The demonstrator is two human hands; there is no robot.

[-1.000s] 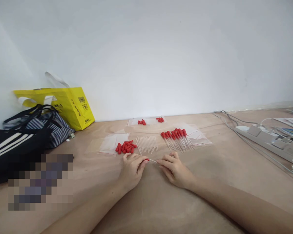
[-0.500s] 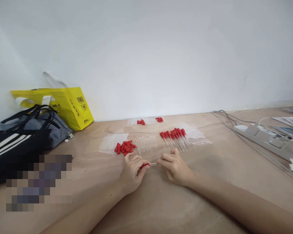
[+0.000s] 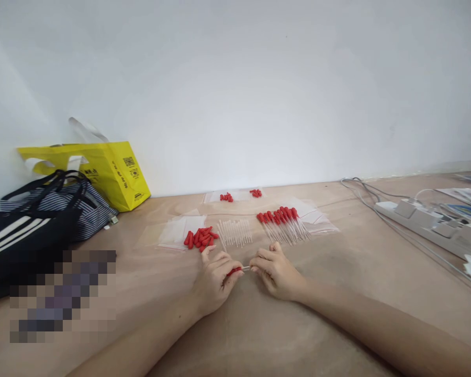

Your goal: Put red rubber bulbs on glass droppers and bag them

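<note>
My left hand (image 3: 217, 277) pinches a red rubber bulb (image 3: 234, 271) between thumb and fingers. The end of a thin clear dropper tube (image 3: 246, 268) meets the bulb's mouth; how deep it sits I cannot tell. On the tube's other end, the fingers of my right hand (image 3: 277, 272) are closed and hide most of it. Just beyond my left hand lies a pile of loose red bulbs (image 3: 201, 237). Beside it, bare clear tubes (image 3: 235, 232) lie in a row. Farther right, several droppers with red bulbs fitted (image 3: 282, 222) lie side by side.
Clear plastic bags (image 3: 178, 230) lie left of the loose bulbs, and more bags (image 3: 317, 215) lie right of the fitted droppers. Small red bulbs (image 3: 226, 197) rest near the wall. A yellow bag (image 3: 121, 178) and dark bags (image 3: 31, 235) stand left; a power strip (image 3: 427, 222) with cables lies right.
My right hand has moved slightly left, closer to my left hand. Less of the tube shows between them, and the bulb has shifted a little downward.
</note>
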